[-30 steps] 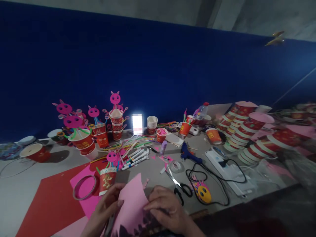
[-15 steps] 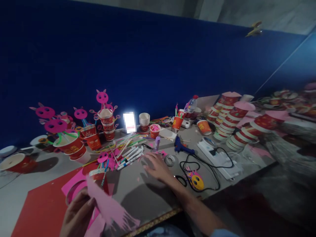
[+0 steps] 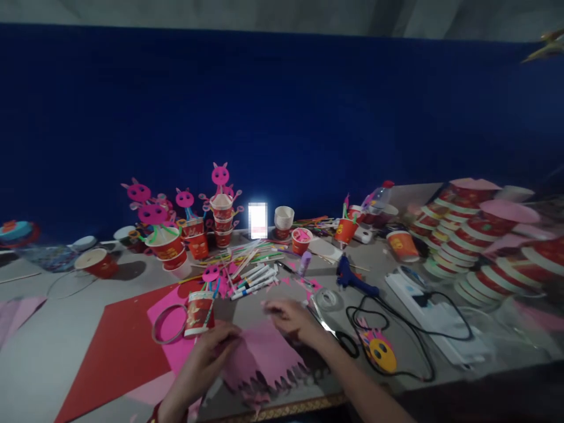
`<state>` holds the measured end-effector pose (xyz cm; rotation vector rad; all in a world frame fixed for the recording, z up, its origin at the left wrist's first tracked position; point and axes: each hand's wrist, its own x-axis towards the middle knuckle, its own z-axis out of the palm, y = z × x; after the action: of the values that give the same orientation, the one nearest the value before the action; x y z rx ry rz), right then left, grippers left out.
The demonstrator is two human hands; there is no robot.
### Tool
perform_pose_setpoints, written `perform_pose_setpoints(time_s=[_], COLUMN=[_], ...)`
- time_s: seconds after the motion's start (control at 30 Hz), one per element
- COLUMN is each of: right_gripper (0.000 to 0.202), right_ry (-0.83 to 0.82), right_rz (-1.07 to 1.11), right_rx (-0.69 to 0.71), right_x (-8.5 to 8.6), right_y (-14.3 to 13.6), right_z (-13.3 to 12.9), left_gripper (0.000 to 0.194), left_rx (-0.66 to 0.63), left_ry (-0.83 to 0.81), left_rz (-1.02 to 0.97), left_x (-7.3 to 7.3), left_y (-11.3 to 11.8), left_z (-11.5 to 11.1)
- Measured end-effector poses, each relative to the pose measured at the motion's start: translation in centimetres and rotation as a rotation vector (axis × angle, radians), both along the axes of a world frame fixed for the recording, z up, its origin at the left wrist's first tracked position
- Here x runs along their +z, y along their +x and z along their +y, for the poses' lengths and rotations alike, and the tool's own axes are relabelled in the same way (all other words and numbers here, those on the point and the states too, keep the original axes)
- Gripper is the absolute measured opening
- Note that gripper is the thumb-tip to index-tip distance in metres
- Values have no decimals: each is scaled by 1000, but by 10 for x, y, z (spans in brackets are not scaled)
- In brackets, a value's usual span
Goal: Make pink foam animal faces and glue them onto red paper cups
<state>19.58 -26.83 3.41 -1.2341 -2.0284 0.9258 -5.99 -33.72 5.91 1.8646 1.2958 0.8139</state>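
A pale pink paper (image 3: 264, 355) with a fringed lower edge lies near the front edge of the table. My left hand (image 3: 210, 351) pinches its left upper edge. At its upper right is my right hand (image 3: 288, 317), fingers curled; whether they grip the paper is unclear. Beside my left hand a red and white cup (image 3: 200, 314) with a pink figure stands on the sheets. Scissors (image 3: 328, 325) lie right of my right hand, near a roll of clear tape (image 3: 328, 299).
Markers (image 3: 255, 282) and a purple glue stick (image 3: 304, 264) lie behind the hands. To the right are a blue glue gun (image 3: 355, 279), its black cord, a power strip (image 3: 434, 320) and cup stacks (image 3: 471, 235). A red sheet (image 3: 117, 346) lies left.
The fringed paper has moved right and down onto the table with my left hand. The view has turned left. My right hand's fingers have drawn in, and the scissors now show fully.
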Motion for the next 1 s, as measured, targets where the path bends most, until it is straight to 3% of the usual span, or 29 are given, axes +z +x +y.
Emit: perform_pose_setpoints(time_s=[0.13,0.3,0.4,0.47,0.6,0.67,0.83,1.0], right_gripper=[31,19,20,23,20,20,31,20], right_ry=[39,33,104,122,90,96,128,122], right_rz=[-9,-40,-98,-111,-141,-175,-243,-260], right_rx=[-81,151,123,95,235,231,85,169], right_x=[4,7,6,8,11,11,12,13], right_y=[4,7,6,4,-3,-7,-16,-33], right_z=[3,0,5,12,30,41,53,49], left_gripper=[22,23,25,25,25,23,18,19], left_rx=[-22,-128,-185,-192,-206,-232,-269,-272], left_ry=[23,54,85,119,172,209,280,361], left_rz=[27,88,181,305,547,607,695,640], left_x=[7,10,9,5,-9,-14,-23,-35], left_y=[11,28,41,48,56,58,61,66], left_z=[2,10,17,21,28,30,34,42])
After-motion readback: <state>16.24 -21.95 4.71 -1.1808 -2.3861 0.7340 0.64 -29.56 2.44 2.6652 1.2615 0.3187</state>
